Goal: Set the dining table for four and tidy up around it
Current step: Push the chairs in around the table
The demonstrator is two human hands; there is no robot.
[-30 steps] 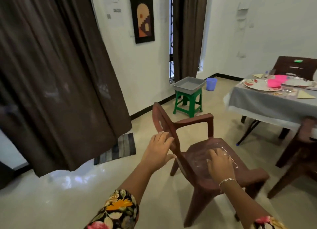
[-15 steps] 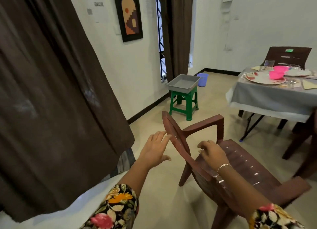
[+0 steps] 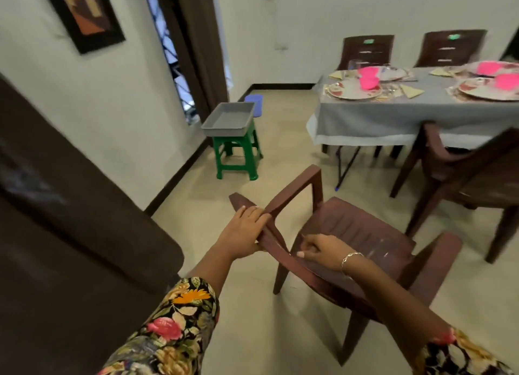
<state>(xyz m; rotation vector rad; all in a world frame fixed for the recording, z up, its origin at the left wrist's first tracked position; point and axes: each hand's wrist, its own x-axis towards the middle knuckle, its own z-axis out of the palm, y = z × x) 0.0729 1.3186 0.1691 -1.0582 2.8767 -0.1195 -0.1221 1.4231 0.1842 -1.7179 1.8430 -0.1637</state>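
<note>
Chair (image 3: 359,228), brown moulded plastic with armrests, looks to stand on the floor (image 3: 280,121) well apart from the desk (image 3: 421,105), with its back toward the person and its seat facing roughly deskward. Left hand (image 3: 244,231) grips the top rim of the backrest, fingers laid over the edge and thumb under it. Right hand (image 3: 317,251) sits further along the same rim, fingers curled over it and thumb on the edge; reads as a grip too. Step in hand, my judgement: bringing this chair in as a seat, since the place settings look already laid. The next move likely calls for a lift or drag forward and right, into the near left side of the desk beside the second chair (image 3: 463,172). It should keep clear of the green stool (image 3: 238,155) and the desk's thin dark leg (image 3: 346,164). Both hands hold the back only, so the chair may tip if lifted. It looks like light plastic and should slide easily on the glossy beige floor. Chair seat is ribbed, slightly shiny and rigid; the backrest is a thin curved slab. Grey cloth (image 3: 365,121) drapes the desk, with a paler hem. On it are floral plates (image 3: 354,91), bright pink bowls (image 3: 369,82) and folded yellowish napkins (image 3: 411,91), all blur-soft. Stool is glossy plastic and carries a grey rectangular tray (image 3: 227,119), with a small blue bucket (image 3: 254,99) behind. Heavy dark brown curtain (image 3: 70,248) hangs at left.
</note>
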